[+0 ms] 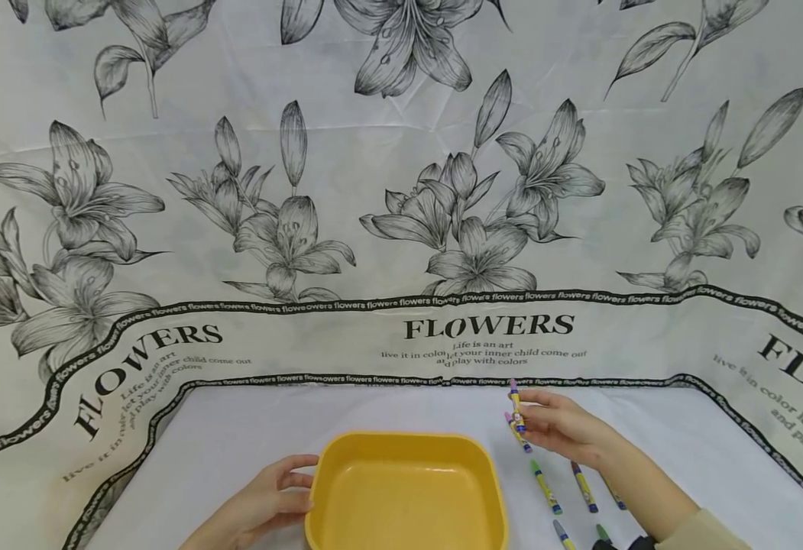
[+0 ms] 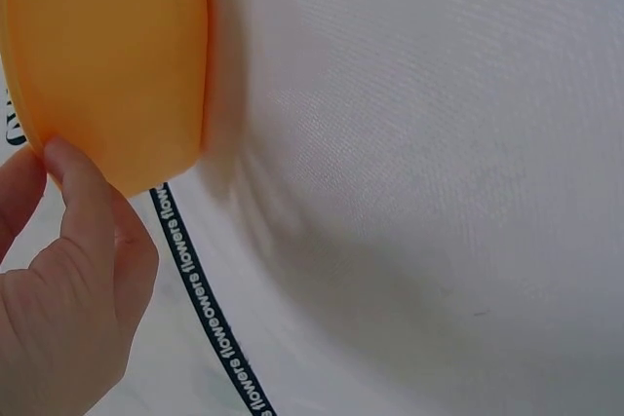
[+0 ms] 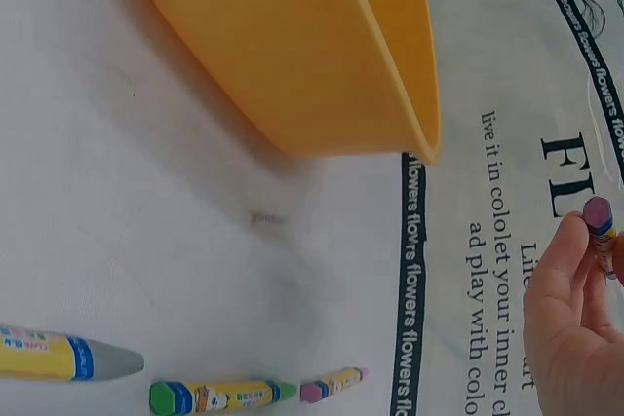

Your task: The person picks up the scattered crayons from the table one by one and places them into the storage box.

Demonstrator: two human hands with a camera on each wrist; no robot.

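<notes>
the right hand (image 1: 566, 429), stretched out by the yellow box's (image 1: 404, 437) far right corner, pinches a purple crayon (image 1: 516, 409) in a yellow, blue-banded wrapper; the left hand's (image 1: 270, 495) fingers, loosely spread, touch the box's left side.

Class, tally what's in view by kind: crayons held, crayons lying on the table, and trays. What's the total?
Crayon in the right hand: 1
Crayons on the white table, some partly hidden or cut off: 6
Yellow tray: 1
Total in view: 8
</notes>
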